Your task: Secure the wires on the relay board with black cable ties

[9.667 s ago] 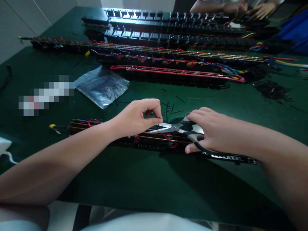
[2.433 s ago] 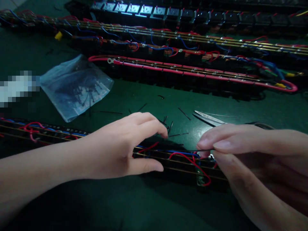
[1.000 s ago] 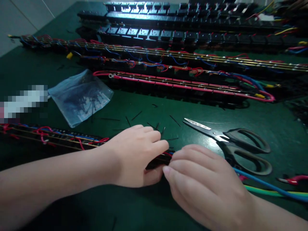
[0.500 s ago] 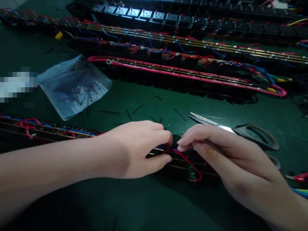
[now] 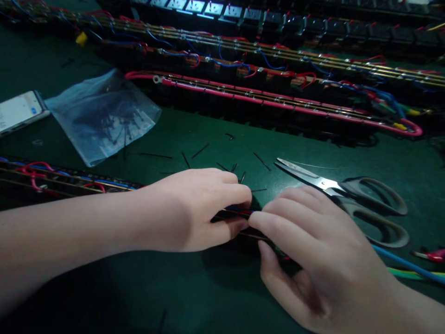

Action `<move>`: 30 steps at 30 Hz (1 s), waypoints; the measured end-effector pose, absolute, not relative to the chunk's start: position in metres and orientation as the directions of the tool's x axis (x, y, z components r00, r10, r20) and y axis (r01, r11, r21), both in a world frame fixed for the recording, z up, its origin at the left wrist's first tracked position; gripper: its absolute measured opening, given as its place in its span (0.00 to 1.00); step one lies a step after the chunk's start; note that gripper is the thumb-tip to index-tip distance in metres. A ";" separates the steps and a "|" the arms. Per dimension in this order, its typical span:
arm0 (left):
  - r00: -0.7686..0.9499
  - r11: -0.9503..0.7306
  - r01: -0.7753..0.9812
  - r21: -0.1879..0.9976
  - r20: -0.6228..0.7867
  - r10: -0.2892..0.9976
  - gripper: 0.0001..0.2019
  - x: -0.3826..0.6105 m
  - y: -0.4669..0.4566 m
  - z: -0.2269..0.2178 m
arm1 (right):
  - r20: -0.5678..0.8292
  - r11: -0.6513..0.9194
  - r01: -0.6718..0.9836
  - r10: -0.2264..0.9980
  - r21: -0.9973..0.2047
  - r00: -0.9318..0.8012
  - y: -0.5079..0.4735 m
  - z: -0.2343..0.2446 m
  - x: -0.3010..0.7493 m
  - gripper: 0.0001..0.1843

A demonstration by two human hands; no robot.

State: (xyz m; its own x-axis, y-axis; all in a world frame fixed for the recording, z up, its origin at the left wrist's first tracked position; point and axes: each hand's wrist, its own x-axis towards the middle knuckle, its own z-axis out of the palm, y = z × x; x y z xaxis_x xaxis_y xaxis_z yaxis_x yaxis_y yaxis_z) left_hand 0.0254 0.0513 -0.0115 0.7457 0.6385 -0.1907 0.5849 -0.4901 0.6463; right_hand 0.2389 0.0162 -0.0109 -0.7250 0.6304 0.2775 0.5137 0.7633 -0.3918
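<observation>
A long wired strip [image 5: 66, 182], with brass rods and red and blue wires, lies across the table in front of me. My left hand [image 5: 208, 211] is closed around it, thumb on the near side and fingers on the far side. Close by on the right, my right hand [image 5: 320, 260] has its index fingertip at the wires near my left thumb. Its own thumb stands apart, lower down, and the strip under this hand is mostly hidden. Short thin black pieces [image 5: 262, 161] lie scattered just behind my hands.
Scissors [image 5: 327, 185] lie behind my right hand, blades pointing left. A clear plastic bag [image 5: 104, 118] with thin black pieces in it lies at left, beside a phone [image 5: 21, 111]. More wired strips [image 5: 264, 99] run across the back. Blue and yellow-green cables [image 5: 413, 264] are at right.
My right hand has turned palm-down and come lower, its thumb parting from the index finger. It now covers the red wire loop. My left hand keeps its hold; the view has shifted slightly.
</observation>
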 end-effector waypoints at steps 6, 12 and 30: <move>0.745 -0.499 0.591 0.634 -0.191 0.640 0.07 0.026 0.051 -0.012 | 0.326 0.849 0.496 0.528 -0.183 -0.784 0.015 -0.015 0.239 0.09; 0.746 -0.504 0.592 0.629 -0.192 0.637 0.07 0.025 0.051 -0.012 | 0.322 0.860 0.483 0.510 -0.163 -0.798 0.014 -0.015 0.239 0.08; 0.736 -0.504 0.613 0.609 -0.209 0.644 0.06 0.026 0.052 -0.010 | 0.303 0.795 0.387 0.555 -0.467 -0.775 0.019 -0.017 0.242 0.09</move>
